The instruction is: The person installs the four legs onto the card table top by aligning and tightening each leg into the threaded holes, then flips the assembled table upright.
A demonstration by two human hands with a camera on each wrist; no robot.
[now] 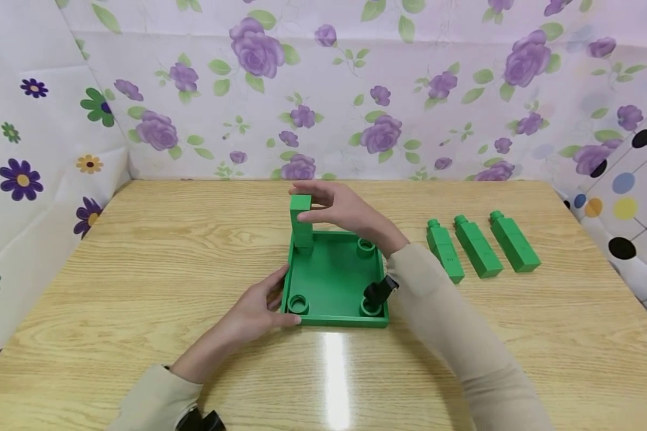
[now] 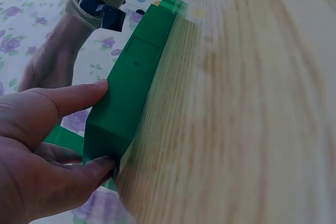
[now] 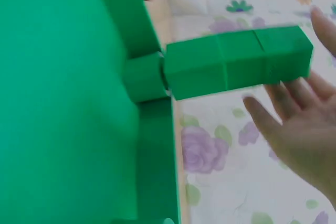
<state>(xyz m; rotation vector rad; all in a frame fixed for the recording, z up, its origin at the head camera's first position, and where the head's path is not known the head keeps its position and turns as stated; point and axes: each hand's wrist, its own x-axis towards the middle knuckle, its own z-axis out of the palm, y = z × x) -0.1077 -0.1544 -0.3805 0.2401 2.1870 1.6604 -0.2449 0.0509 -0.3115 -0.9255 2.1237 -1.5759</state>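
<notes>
A square green tray (image 1: 331,275) with raised walls and round corner sockets lies on the table. At its far left corner, a square green post (image 1: 302,221) stands upright over the socket (image 3: 144,80). My right hand (image 1: 339,206) is around the post's top, its fingers spread and loose, some right at its side in the right wrist view. My left hand (image 1: 253,311) holds the near left corner of the tray, thumb on the front wall and fingers along the left side.
To the right of the tray lie three green posts (image 1: 480,245) with round, ridged ends pointing away. Open round sockets (image 1: 298,304) sit in the tray's other corners. A flowered cloth (image 1: 313,90) hangs behind the wooden table (image 1: 194,227).
</notes>
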